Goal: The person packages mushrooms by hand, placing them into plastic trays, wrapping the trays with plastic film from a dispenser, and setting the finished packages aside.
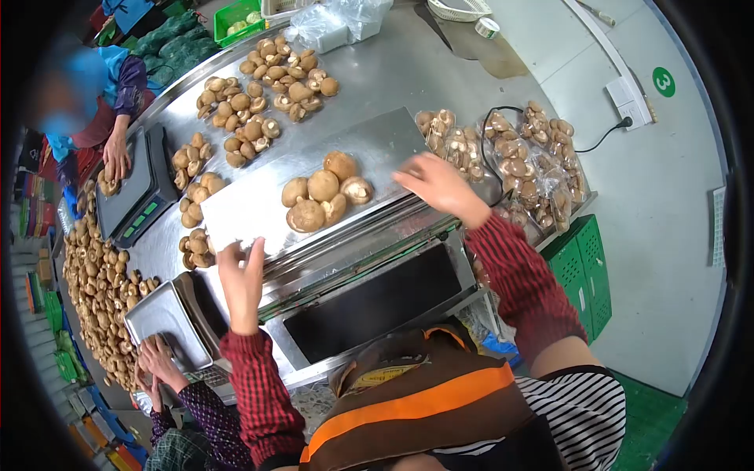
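Note:
A small group of brown shiitake mushrooms [323, 186] lies on the flat metal plate [385, 141] of the packing station in front of me. My left hand [242, 279] is at the plate's near left edge, thumb and fingers apart, holding nothing I can see. To the right of the mushrooms, my right hand [440, 187] hovers near the plate's right end, fingers stretched toward them and apart from them. Bright glare whitens the plate's left part. A dark panel [373, 302] sits below the plate, closer to my body.
Several mushroom piles [236, 110] stand beyond the plate. Wrapped mushroom packs [526, 165] and a black cable are at right. At left are a digital scale [137, 184], a second scale with a tray [165, 322], loose mushrooms [102, 298] and two co-workers' hands at work.

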A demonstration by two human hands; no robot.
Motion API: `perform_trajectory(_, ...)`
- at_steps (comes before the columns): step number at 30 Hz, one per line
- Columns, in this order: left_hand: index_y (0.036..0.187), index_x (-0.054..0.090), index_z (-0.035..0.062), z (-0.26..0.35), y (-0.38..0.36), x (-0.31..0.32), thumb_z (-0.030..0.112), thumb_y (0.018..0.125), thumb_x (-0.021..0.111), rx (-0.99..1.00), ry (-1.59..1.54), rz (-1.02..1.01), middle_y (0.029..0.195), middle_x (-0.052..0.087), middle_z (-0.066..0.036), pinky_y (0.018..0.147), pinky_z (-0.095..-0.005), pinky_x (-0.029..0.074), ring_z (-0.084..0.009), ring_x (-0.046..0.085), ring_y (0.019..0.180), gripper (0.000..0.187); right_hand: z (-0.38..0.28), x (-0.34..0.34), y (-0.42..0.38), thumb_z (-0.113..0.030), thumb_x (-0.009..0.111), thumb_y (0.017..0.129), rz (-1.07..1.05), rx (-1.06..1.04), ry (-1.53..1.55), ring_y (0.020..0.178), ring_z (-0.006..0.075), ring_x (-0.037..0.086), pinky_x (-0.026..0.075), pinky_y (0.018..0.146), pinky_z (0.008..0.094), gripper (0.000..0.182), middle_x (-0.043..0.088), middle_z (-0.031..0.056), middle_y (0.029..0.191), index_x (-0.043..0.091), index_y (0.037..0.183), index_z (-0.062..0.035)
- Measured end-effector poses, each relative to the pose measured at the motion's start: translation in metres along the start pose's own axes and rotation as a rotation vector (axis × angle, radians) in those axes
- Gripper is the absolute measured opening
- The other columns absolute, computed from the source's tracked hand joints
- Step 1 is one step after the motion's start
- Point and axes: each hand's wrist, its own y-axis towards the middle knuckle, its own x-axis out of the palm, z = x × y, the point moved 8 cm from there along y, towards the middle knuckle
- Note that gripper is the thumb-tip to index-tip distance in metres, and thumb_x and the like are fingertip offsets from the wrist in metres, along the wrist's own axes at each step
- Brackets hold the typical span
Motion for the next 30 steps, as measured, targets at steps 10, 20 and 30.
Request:
perform_trajectory(10,0.074,0.067,-0.0031,-0.028,-0.064,0.02,0.027,0.086,0.069,-0.207,-0.287,-0.182,0.055,0.052,-0.003,0.047,-0.0343,0.036,-0.0173,0.046,0.047,0.033,0.021,0.047,-0.071,-0.031,0.062,0.093,-0.107,0.349,0.683,0.054,0.0153,0.053,0.042,0.048,0.0313,0.032,0.055,0.0019,0.064,0.065,0.078,-0.0024)
perform_trajectory(20,0.087,0.063,-0.0007,0.092,0.019,-0.081,0.022,0.099,0.045,0.132,-0.941,0.223,0.07,0.061,-0.012,0.064,-0.0358,0.049,-0.0269,0.057,0.064,0.031,-0.078,-0.066,0.036,-0.026,0.039,0.102,0.221,0.189,1.622,0.068,0.0169,0.064,0.047,0.054,0.0284,0.035,0.068,0.0126,0.083,0.061,0.09,-0.002)
perform_trajectory(30,0.13,0.044,-0.0016,0.069,0.04,0.05,0.053,0.057,0.086,0.642,0.013,-0.335,0.135,0.046,-0.026,0.112,-0.0497,0.028,-0.0389,0.037,0.135,0.1,-0.007,0.061,0.106,-0.035,0.053,0.099,-0.378,0.223,0.678,0.075,0.0144,0.062,0.054,0.064,0.0281,0.041,0.065,0.0083,0.091,0.063,0.103,0.0054)
